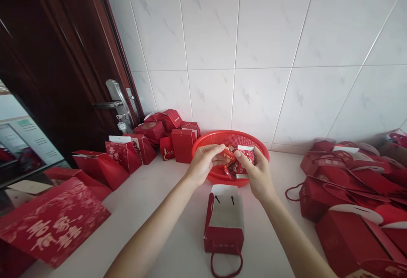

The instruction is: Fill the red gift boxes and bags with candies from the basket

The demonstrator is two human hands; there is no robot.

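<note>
Above the red plastic basket [262, 143], my left hand [208, 161] is closed with its fingertips on a small red packet [228, 156] that has pale lettering. My right hand [259, 174] holds a small red and white patterned box [247, 155], its thumb reaching toward the packet. Wrapped items inside the basket show partly below the hands. Nearer to me on the white table stands an open red box [223, 240] with a pale interior, two dark cord ends inside and a red rope handle lying toward me.
Red gift boxes [90, 168] line the left side by a dark door [63, 36] with a metal handle. More red boxes [352, 235] are piled on the right. A tiled wall [263, 23] rises behind the white table [165, 197].
</note>
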